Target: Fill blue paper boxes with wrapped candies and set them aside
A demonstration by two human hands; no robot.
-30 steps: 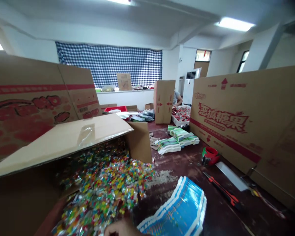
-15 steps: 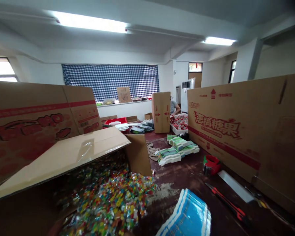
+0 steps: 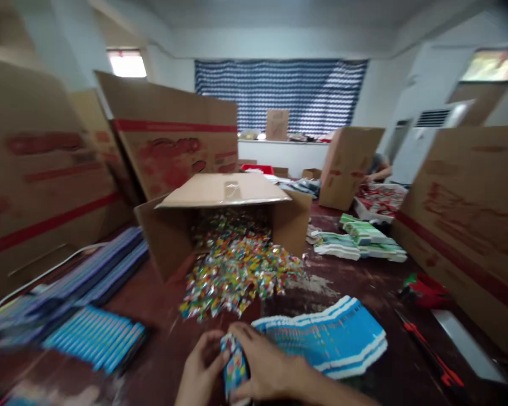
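- Left hand (image 3: 201,366) and right hand (image 3: 262,366) low in view, well in front of the box (image 3: 169,242), close together.
- Clamped between them: a small pouch (image 3: 236,369), blue with bright print (blurred, so no finer detail).
- Left fingers curled onto the pouch's left edge; right fingers wrapped over its top and right side. Both closed on it, none spread.
- Long axis of the pouch pointing roughly away from the body, towards the box; upper end tipped a little left.
- Neither hand nearer than the other, since both already touch it.
- Candy (image 3: 237,270) spilling from the box's open mouth onto the table (image 3: 152,299), between box and hands, its near edge just short of the fingers.
- Fan of flat blue pouches (image 3: 334,338) in front of the box and to its right, touching or just beside the right hand (cannot tell which).
- Blue packs (image 3: 93,338) in front of the box to its left, well apart from the left hand.
- Green packs (image 3: 359,239) right of the box; red tape dispenser (image 3: 423,285) and cutter (image 3: 432,355) farther right and nearer.
- Tall cartons (image 3: 469,225) flanking the box on both sides.
- Another person (image 3: 379,166) behind the box to the right, partly hidden.
- Nothing lying between hands and candy.
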